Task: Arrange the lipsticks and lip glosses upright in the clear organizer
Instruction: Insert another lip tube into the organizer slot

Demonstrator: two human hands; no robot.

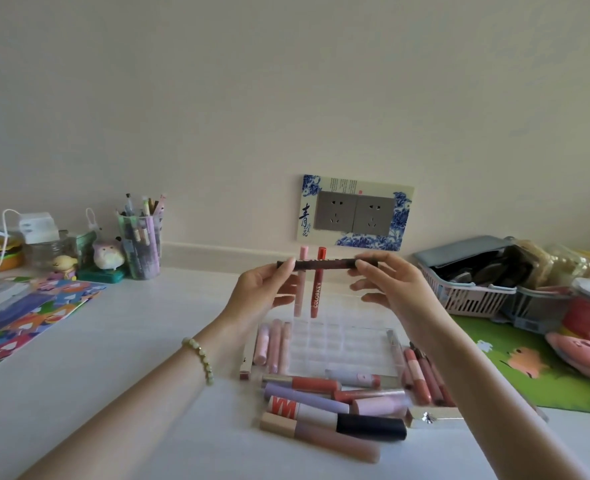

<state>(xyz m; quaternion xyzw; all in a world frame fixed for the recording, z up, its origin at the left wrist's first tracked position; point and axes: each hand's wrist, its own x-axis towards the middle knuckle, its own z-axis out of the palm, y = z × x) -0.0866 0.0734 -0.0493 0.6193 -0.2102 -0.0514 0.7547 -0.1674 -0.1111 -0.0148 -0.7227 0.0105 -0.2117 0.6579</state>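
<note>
A dark brown lip gloss tube (328,264) lies level in the air above the clear organizer (338,344). My left hand (265,289) pinches its left end and my right hand (390,285) pinches its right end. Two tubes stand upright in the organizer's far row: a pale pink one (300,285) and a red one (317,285). Several loose lipsticks and glosses lie flat around the organizer: pink ones on its left (272,344), a pile in front (335,407), more on its right (421,375).
A pen cup (141,244) and small figurines (108,254) stand at the back left by a colourful sheet (27,317). A pink basket (473,292), a red tub (589,317) and a green mat (535,372) with a pink plush (580,355) fill the right side.
</note>
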